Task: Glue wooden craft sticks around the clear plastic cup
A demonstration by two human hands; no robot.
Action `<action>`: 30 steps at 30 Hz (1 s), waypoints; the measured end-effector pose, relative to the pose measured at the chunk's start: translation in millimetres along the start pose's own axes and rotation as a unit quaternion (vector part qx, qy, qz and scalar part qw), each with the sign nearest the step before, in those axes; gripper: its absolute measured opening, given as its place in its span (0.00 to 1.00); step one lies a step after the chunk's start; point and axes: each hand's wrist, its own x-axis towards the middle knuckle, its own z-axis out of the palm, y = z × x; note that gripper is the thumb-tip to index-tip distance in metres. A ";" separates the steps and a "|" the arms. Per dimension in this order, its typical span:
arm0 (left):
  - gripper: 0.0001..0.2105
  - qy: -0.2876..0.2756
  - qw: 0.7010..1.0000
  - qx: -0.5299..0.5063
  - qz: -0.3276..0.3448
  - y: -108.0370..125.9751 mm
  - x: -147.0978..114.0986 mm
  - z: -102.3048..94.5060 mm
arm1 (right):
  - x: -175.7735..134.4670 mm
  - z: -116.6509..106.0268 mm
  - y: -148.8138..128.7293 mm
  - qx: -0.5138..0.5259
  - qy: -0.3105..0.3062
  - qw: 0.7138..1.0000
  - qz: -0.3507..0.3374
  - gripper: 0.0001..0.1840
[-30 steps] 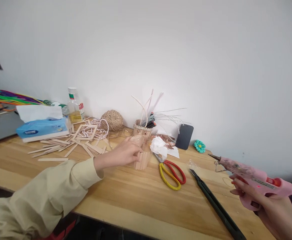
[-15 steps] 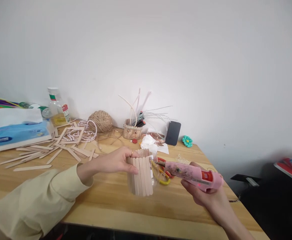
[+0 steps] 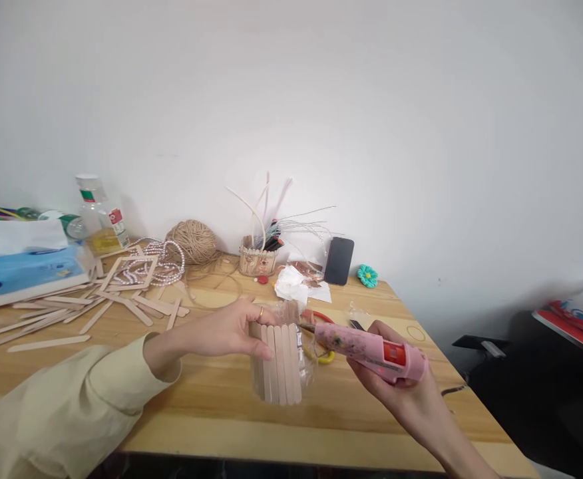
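My left hand (image 3: pixel 236 330) grips a clear plastic container (image 3: pixel 307 369) by its upper part. Several wooden craft sticks (image 3: pixel 281 366) stand upright side by side on the container's near face, and its right part is bare. My right hand (image 3: pixel 396 392) is wrapped round a pink glue gun (image 3: pixel 361 346), whose stained nozzle points left at the container's upper right edge. Whether the nozzle touches the container I cannot tell. Behind the two lie scissors (image 3: pixel 327 357) with red and yellow handles, partly hidden.
Loose craft sticks (image 3: pixel 49 343), a pearl bead string (image 3: pixel 174 273) and a tissue pack (image 3: pixel 26 266) lie at left. Farther back stand a glass bottle (image 3: pixel 99 219), a twine ball (image 3: pixel 192 241), a small basket (image 3: pixel 256 261) and a phone (image 3: pixel 339 261). A green flower (image 3: pixel 367 275) lies near the table's right edge.
The glue gun's nozzle has come closer to the container's upper right edge. The camera view has shifted slightly, so the background things appear farther left.
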 end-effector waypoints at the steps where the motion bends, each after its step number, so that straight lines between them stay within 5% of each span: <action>1: 0.18 -0.001 1.000 -0.001 -0.001 0.0 -0.2 -0.1 | -0.7 0.8 -1.0 0.000 0.004 1.000 0.004 0.16; 7: 0.17 -0.001 1.000 0.002 -0.008 -1.0 -1.2 -1.0 | -5.9 8.4 -5.8 0.019 0.060 0.997 0.039 0.17; 14: 0.19 -0.001 0.998 0.042 -0.055 -7.3 -3.4 -1.6 | -5.8 6.3 -3.9 0.023 0.042 0.997 0.053 0.17; 20: 0.19 -0.005 0.998 0.039 -0.044 -6.8 -3.0 -2.6 | -1.9 -0.1 2.8 -0.023 -0.008 1.000 0.015 0.17; 30: 0.17 -0.007 0.998 0.036 -0.042 -4.9 -2.1 -3.1 | 0.4 0.3 4.1 -0.030 -0.005 0.999 0.014 0.15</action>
